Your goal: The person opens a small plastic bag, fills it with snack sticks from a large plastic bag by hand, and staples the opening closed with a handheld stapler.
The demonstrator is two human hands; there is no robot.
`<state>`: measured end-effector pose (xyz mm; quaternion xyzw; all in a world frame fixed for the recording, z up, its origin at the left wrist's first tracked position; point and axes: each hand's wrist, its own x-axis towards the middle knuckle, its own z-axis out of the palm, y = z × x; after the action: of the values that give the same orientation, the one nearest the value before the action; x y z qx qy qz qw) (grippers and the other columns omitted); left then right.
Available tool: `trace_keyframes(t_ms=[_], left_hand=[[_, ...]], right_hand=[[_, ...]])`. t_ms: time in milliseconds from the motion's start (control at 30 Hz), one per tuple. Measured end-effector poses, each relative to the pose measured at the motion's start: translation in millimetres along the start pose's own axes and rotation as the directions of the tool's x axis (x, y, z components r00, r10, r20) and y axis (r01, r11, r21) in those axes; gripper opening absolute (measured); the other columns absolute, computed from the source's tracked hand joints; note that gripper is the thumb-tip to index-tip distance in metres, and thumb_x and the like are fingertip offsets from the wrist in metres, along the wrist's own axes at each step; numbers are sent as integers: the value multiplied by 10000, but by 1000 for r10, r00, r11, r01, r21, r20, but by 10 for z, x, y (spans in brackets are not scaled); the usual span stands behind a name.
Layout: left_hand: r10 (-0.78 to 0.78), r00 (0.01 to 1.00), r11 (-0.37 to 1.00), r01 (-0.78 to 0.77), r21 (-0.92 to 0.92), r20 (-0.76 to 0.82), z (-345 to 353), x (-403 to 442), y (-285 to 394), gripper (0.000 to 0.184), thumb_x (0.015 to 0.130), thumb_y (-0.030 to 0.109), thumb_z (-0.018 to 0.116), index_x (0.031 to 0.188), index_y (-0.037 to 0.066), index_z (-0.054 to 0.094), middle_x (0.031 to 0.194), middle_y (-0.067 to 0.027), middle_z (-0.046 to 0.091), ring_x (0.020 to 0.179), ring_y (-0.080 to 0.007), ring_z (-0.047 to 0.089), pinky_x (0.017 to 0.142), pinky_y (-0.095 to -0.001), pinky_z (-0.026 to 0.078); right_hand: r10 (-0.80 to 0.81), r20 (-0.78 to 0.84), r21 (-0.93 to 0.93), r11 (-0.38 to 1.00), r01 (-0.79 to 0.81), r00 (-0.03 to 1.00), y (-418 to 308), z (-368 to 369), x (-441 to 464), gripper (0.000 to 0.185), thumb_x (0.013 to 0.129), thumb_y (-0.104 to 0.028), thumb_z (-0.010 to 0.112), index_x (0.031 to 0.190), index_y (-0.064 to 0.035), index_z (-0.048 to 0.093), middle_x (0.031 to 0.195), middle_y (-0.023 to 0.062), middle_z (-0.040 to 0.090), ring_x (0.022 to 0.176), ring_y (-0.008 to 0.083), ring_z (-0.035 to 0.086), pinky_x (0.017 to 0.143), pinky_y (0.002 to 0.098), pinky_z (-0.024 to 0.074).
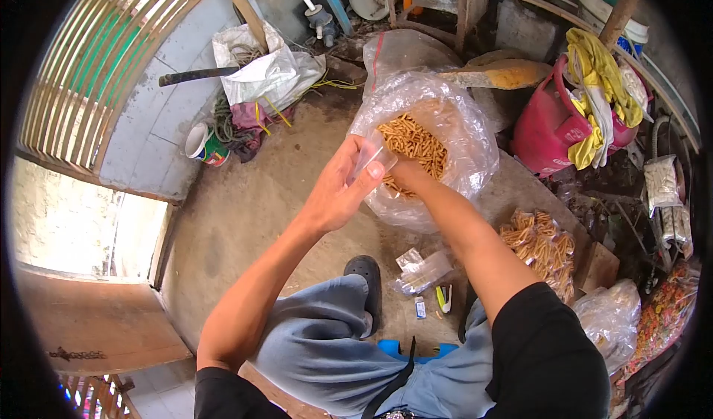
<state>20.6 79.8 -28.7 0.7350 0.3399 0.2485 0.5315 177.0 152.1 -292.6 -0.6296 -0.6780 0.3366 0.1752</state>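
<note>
My left hand (pixel 338 192) pinches a small clear plastic bag (pixel 376 150) between thumb and fingers, over the near left rim of a large clear plastic sack (pixel 475 148). Brown stick-shaped snacks (pixel 416 143) fill the middle of that sack. Inside its mouth, my right hand (pixel 405 172) reaches down among the sticks, beside the small bag. The right fingers are hidden, so what they hold does not show.
Filled snack packets (pixel 541 252) lie in a pile on the right. A stapler (pixel 444 298), a small staple box (pixel 420 308) and clear bags (pixel 423 272) are on the floor before me. A pink gas cylinder (pixel 546 126) stands right, a white sack (pixel 267 70) back left.
</note>
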Motion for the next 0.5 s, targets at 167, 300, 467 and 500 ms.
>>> trace_keyframes(t_ms=[167,300,467,500], left_hand=[[-10,1000,999,10,34,-6,-28,-37,2,510,915,584,474,1021,86,438,931,7,414,871,-101,388,789,-258,339],[54,998,973,-60,-222,-33,-12,-49,-19,455,958,527,405,1022,78,441,935,6,420,885,-95,386,809,-259,339],[-15,996,881,-30,-472,-92,-35,-80,-75,362,1013,397,318,1028,69,468,961,8,435,874,-89,389,817,-261,353],[-13,996,901,-27,-432,-89,-71,-93,-91,336,1017,363,332,1024,66,489,942,17,455,863,-80,411,806,-253,369]], right_hand=[[136,118,-107,987,-123,984,-44,-307,-95,275,845,-45,507,1098,2,606,1183,190,583,1051,326,606,833,408,514],[-196,51,-385,901,200,979,362,-304,0,203,844,-104,556,1027,-39,613,940,188,645,961,345,626,777,442,501],[-101,121,-288,948,133,987,285,-724,-90,177,838,-109,576,996,-47,629,956,173,655,926,339,630,758,426,498],[-103,119,-236,963,129,988,310,-789,-95,189,826,-114,587,999,-62,642,957,165,663,916,331,634,764,418,499]])
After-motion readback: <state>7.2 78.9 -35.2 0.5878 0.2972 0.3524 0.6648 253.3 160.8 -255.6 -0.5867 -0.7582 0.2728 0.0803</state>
